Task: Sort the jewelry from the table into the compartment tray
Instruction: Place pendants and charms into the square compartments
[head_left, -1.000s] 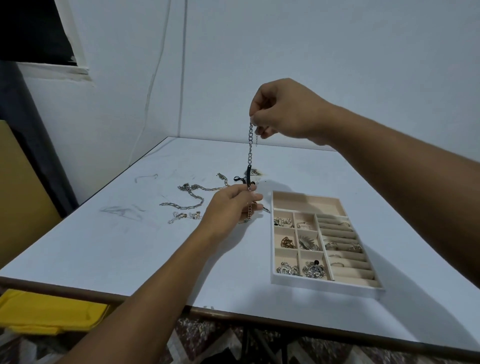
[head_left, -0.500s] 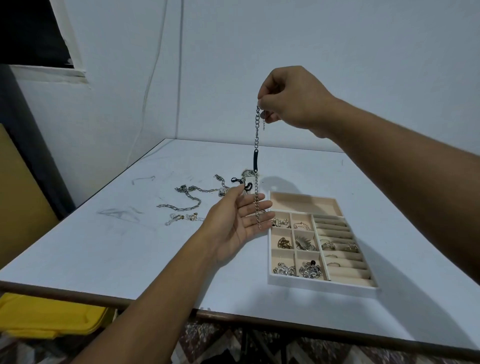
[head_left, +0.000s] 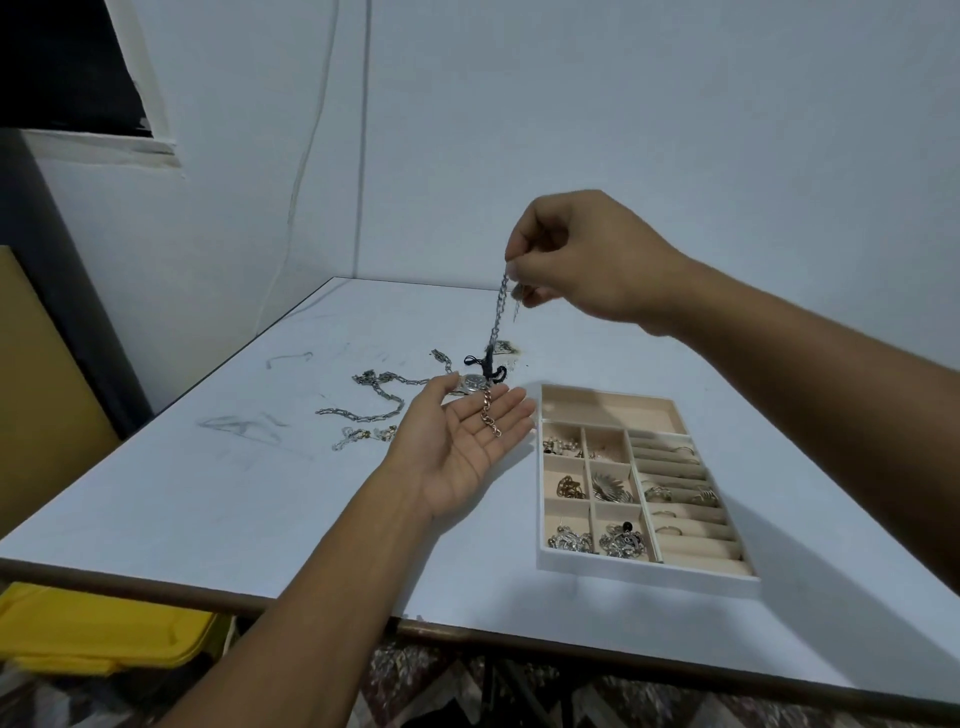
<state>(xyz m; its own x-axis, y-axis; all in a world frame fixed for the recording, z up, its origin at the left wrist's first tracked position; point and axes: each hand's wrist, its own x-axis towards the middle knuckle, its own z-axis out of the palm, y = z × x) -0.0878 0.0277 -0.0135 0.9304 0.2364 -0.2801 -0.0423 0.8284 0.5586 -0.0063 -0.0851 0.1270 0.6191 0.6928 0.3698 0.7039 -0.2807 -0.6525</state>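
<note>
Chain (head_left: 496, 317), pinched by right hand (head_left: 587, 260), drapes onto spread left hand (head_left: 457, 452); watch (head_left: 474, 383), perhaps, behind; tray (head_left: 644, 569) beside.

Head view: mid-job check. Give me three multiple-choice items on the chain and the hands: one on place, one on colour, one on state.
1. Where does the chain's lower end lie? A in a bowl; B on the left hand's palm; C over a chair.
2. What colour is its middle section? A black; B red; C yellow.
3. How is the left hand? A a fist; B gripping a cup; C open, palm up.

Answers: B, the coppery end links rest on the palm. A, a dark band shows about halfway down. C, its fingers are straight, while the right hand pinches the chain's top.
</note>
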